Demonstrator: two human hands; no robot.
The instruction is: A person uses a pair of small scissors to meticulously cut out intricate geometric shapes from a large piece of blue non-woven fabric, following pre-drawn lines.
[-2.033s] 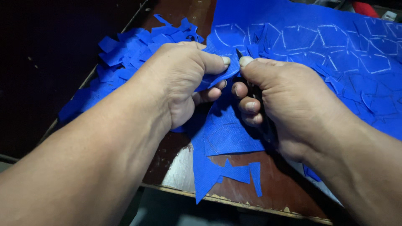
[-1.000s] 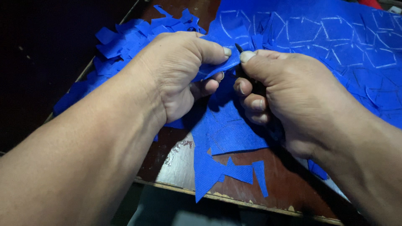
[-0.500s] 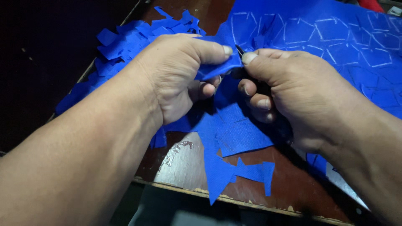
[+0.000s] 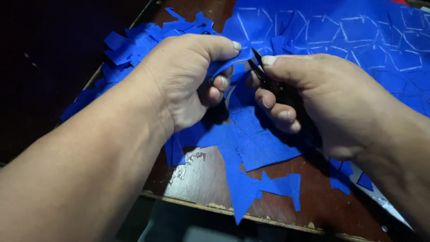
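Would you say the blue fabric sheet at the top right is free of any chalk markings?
No, the blue fabric sheet carries white chalk outlines of repeated shapes.

Two hands are seen: one left hand (image 4: 188,80) and one right hand (image 4: 327,98). One pair of black scissors (image 4: 268,80) is held. One big blue sheet (image 4: 354,36) with many white shapes drawn on it is counted. One pile of blue scraps (image 4: 134,40), too many to count, is seen. One table (image 4: 313,210) is seen.
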